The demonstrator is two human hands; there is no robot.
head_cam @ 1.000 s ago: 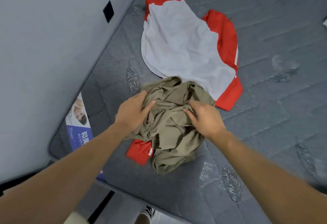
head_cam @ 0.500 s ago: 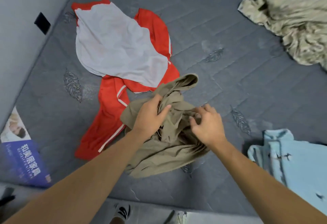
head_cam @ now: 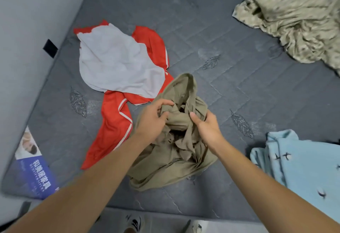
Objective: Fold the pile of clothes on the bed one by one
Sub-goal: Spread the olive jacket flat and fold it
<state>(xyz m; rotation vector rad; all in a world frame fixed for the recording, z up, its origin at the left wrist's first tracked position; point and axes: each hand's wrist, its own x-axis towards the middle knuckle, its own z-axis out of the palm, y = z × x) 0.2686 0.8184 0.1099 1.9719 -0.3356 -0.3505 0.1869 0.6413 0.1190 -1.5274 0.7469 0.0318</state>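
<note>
A crumpled olive-khaki garment (head_cam: 165, 161) lies bunched on the grey mattress (head_cam: 230, 89) near its front edge. My left hand (head_cam: 152, 120) grips a fold of it on the left side, fingers curled into the cloth. My right hand (head_cam: 206, 127) holds the bunched fabric from the right, thumb pressed on top. To the left lies a red garment with white stripes (head_cam: 114, 127), with a white shirt (head_cam: 117, 67) spread over its upper part.
A light blue patterned garment (head_cam: 301, 170) lies at the right front. A beige patterned cloth (head_cam: 298, 17) is heaped at the far right corner. A blue label (head_cam: 35, 173) marks the mattress's left front corner. A wall (head_cam: 27, 20) runs along the left. Shoes (head_cam: 134, 223) show below the bed edge.
The olive garment has been pulled off the red one toward the mattress middle, and both hands have shifted their grip on it. The view swung right, revealing the blue and beige cloths.
</note>
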